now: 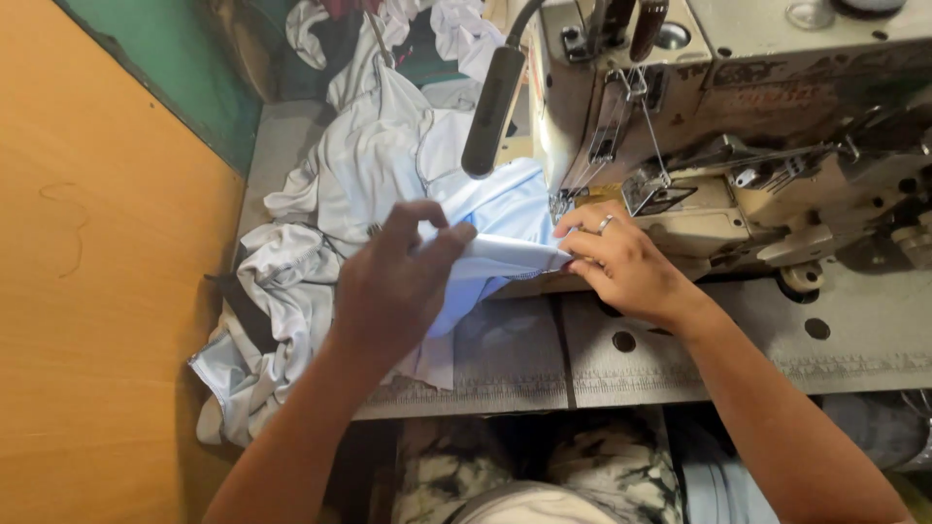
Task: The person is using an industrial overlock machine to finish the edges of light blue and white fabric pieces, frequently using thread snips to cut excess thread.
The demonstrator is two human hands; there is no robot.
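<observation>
Both hands work a pale blue cloth (pixel 505 218) at the sewing machine (pixel 738 126): the left hand (pixel 398 281) has its grip pinching a folded edge, the right hand (pixel 621 262) presses fingers together on it just beside the needle, over the grey bench (pixel 680 359)

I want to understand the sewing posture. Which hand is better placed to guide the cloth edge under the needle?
Probably the right hand: its fingers already rest on the folded edge of the light blue cloth beside the sewing machine's needle area. The left hand pinches the fold farther back.
</observation>
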